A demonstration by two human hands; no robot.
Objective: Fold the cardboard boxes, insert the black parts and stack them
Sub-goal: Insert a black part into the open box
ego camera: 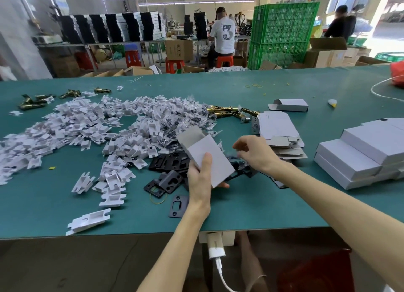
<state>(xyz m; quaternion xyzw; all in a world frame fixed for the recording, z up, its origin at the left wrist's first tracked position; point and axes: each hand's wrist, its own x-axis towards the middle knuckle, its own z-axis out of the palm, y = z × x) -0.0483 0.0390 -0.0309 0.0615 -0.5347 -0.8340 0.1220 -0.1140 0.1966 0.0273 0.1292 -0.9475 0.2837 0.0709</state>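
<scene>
My left hand (200, 178) grips a folded white cardboard box (207, 158), tilted, with its open grey end up and to the left. To its right my right hand (254, 153) hovers palm down over the black metal parts (168, 162), fingers curled; a small dark blurred thing sits under its fingertips, and I cannot tell whether it is held. More black plates (178, 206) lie near the table's front edge. Flat unfolded boxes (279, 130) are piled behind the right hand. Finished white boxes (358, 154) stand stacked at the right.
A wide heap of white paper inserts (87, 125) and small plastic bags covers the left of the green table (262, 204). Brass latch parts (227, 111) lie behind the bags. One folded box (289, 104) rests farther back. People work at benches beyond the table.
</scene>
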